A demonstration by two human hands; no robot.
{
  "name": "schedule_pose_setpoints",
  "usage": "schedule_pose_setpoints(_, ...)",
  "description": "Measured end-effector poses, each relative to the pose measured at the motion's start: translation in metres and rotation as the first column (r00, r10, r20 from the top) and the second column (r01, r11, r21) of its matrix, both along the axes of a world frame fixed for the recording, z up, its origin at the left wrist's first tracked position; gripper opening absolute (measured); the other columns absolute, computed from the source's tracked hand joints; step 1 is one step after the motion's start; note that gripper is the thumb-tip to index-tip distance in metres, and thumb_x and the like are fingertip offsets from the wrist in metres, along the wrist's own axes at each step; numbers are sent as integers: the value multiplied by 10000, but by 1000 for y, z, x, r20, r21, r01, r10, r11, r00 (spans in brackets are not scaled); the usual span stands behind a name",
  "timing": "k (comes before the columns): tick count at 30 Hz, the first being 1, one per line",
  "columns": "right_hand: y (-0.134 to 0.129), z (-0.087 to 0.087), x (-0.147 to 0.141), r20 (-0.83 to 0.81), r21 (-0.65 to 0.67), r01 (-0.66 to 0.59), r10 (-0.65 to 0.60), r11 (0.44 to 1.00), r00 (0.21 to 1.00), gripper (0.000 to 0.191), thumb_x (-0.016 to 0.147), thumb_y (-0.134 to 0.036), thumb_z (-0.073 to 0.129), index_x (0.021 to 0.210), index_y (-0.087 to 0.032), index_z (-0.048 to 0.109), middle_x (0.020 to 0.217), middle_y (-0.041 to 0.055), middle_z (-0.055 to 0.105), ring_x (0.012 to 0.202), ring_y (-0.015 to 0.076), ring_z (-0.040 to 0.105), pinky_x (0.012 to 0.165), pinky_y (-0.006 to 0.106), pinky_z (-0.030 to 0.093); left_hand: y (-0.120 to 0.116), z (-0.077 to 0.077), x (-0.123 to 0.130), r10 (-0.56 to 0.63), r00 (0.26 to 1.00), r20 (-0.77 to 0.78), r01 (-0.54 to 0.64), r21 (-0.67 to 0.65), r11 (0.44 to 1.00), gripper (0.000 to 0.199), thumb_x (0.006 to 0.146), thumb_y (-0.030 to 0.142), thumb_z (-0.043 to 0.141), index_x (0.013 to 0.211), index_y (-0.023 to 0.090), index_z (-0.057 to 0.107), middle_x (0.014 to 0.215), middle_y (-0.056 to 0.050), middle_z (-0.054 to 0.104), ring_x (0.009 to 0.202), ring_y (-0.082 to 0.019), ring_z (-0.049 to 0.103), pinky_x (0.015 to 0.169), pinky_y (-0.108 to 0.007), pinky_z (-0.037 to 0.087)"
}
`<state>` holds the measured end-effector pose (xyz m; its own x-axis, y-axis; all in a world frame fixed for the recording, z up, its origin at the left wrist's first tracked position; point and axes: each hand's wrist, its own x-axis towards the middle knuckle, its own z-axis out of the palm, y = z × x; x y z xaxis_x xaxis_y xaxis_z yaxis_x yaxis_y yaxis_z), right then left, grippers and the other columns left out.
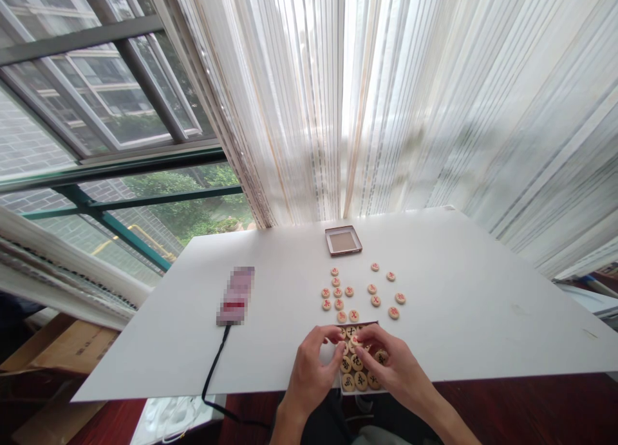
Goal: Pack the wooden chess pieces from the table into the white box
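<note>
A shallow box [369,322] at the table's near edge holds rows of round wooden Chinese chess pieces [360,380], dark characters showing on the nearer ones. My left hand [311,361] is over the box's left side, thumb and index finger closed at the edge of a piece. From the right, my right hand [392,358] reaches over the box, its thumb and index finger pinching a red-marked Chinese chess piece [355,340]. It covers part of the box's right side. Several loose red-marked pieces [338,292] lie face up just beyond the box, with more to their right [375,300].
An open box lid [343,240] lies farther back on the white table [483,303]. To the left is a blurred-out phone-like object [235,297], its black cable [215,361] running over the near edge. Striped curtains [386,110] hang behind the table; a cardboard box [72,345] stands at left.
</note>
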<state>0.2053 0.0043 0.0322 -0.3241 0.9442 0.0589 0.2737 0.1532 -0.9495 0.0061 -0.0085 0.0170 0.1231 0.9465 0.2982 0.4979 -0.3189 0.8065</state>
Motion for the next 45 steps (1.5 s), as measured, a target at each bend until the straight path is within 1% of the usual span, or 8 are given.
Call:
schedule_pose_setpoints(5, -1, -2, -2, 134, 72, 29, -38, 997, 990, 151, 942, -372, 574, 955, -227, 618, 899, 23, 706, 692, 167, 645, 636, 274, 529, 6, -8, -12, 34, 997, -67, -27, 98, 995, 140, 928, 226, 575, 1057, 225, 631, 1117, -85, 655, 1090, -249, 616, 969, -443, 523)
schedule_pose_setpoints(12, 6, -18, -12, 196, 233, -2, -45, 972, 979, 214, 977, -282, 504, 1156, -265, 621, 1058, 66, 697, 959, 238, 665, 863, 365, 537, 5, -10, -11, 12, 989, -145, 2, 96, 995, 164, 928, 219, 577, 1064, 236, 667, 1164, -95, 678, 1116, -269, 628, 975, -475, 535)
schedule_pose_setpoints(20, 14, -27, -21, 332, 349, -98, -25, 932, 943, 88, 937, -195, 585, 925, -266, 634, 953, 41, 699, 909, 252, 627, 817, 405, 535, 4, -12, -11, 22, 984, -174, -8, 83, 997, 190, 919, 180, 581, 1079, 249, 656, 1171, -78, 679, 1117, -263, 622, 973, -460, 523)
schedule_pose_setpoints(26, 16, -36, -22, 314, 402, -62, -74, 913, 947, 127, 941, -192, 583, 900, -266, 678, 1010, 65, 671, 934, 250, 628, 825, 403, 546, 4, -11, -11, 30, 984, -178, -18, 68, 998, 198, 907, 172, 591, 1070, 258, 662, 1163, -65, 682, 1103, -259, 630, 965, -453, 526)
schedule_pose_setpoints(32, 17, -35, -22, 316, 404, -82, -55, 911, 947, 160, 964, -204, 560, 1022, -288, 682, 1048, 55, 706, 948, 253, 640, 855, 422, 549, 4, -12, -12, 25, 984, -177, -16, 50, 999, 205, 912, 171, 587, 1084, 259, 656, 1172, -65, 676, 1113, -255, 622, 975, -442, 519)
schedule_pose_setpoints(36, 16, -39, -23, 317, 447, -72, -83, 892, 945, 139, 951, -192, 578, 1018, -269, 673, 1078, 61, 705, 960, 250, 650, 858, 416, 560, 5, -14, -13, 13, 983, -181, -5, 49, 999, 192, 917, 183, 587, 1080, 258, 654, 1170, -67, 675, 1111, -255, 621, 977, -443, 518)
schedule_pose_setpoints(40, 13, -44, -22, 300, 510, -44, -130, 859, 945, 137, 950, -174, 566, 994, -250, 672, 1007, 69, 682, 916, 237, 657, 800, 385, 577, 5, -14, -13, 7, 981, -193, 3, 52, 999, 191, 925, 179, 576, 1083, 259, 647, 1174, -60, 673, 1120, -246, 615, 989, -441, 511)
schedule_pose_setpoints(45, 12, -39, -21, 296, 531, -78, -99, 844, 950, 189, 941, -130, 570, 1039, -256, 671, 1010, 53, 699, 916, 225, 660, 819, 373, 581, 5, -12, -13, 2, 979, -202, 10, 61, 998, 210, 925, 176, 573, 1099, 267, 649, 1177, -55, 673, 1126, -239, 615, 998, -428, 511)
